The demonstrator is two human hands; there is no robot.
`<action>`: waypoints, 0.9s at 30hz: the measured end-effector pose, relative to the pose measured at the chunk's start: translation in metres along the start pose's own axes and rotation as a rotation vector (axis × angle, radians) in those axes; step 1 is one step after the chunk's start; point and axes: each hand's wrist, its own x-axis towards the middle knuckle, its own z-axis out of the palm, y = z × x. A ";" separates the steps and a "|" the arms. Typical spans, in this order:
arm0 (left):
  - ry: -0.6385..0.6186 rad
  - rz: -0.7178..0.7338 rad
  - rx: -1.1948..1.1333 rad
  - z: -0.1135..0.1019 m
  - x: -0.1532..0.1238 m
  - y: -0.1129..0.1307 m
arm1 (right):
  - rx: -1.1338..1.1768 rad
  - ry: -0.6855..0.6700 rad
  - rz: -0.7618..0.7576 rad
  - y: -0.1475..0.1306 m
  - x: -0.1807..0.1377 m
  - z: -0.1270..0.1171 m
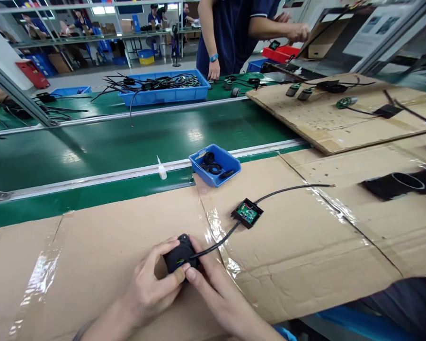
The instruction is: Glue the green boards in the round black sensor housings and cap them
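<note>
Toward the near edge of the cardboard-covered desk [120,220], my left fingers [170,280] and right fingers [200,282] grip the rounded black plastic-looking housing [182,251], probably light, stiff and smooth, best held by its rim so the thin black cable [218,243] isn't strained.

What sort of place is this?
Probably an electronics assembly workshop: a green conveyor-like surface runs past the workspace, a blue tray holds bundled black cables, and an open black box shows a green circuit board.
</note>
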 end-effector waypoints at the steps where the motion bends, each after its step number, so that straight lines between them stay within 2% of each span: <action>1: 0.011 -0.009 0.013 -0.001 0.000 0.004 | 0.069 0.011 0.030 0.002 0.001 0.003; 4: -0.037 -0.160 -0.177 -0.008 0.004 0.013 | 0.186 0.025 0.067 0.006 0.002 0.003; 8: -0.146 -0.628 -0.566 -0.018 0.015 0.020 | 0.152 0.018 0.037 0.009 -0.005 -0.007; 10: -0.259 -0.742 -0.586 -0.018 0.022 0.022 | 0.103 0.008 0.024 0.008 -0.008 -0.010; 12: -0.377 -0.769 -0.570 -0.015 0.028 0.024 | 0.053 0.008 0.010 0.006 -0.009 -0.011; 14: -0.415 -0.769 -0.558 -0.011 0.030 0.026 | 0.021 0.013 -0.006 0.004 -0.009 -0.011; 21: -0.291 -0.754 -0.528 0.003 0.023 0.030 | 0.058 0.016 -0.008 0.008 -0.005 -0.007; 27: -0.206 -0.764 -0.534 0.010 0.023 0.033 | -0.092 0.079 -0.099 0.003 -0.007 -0.002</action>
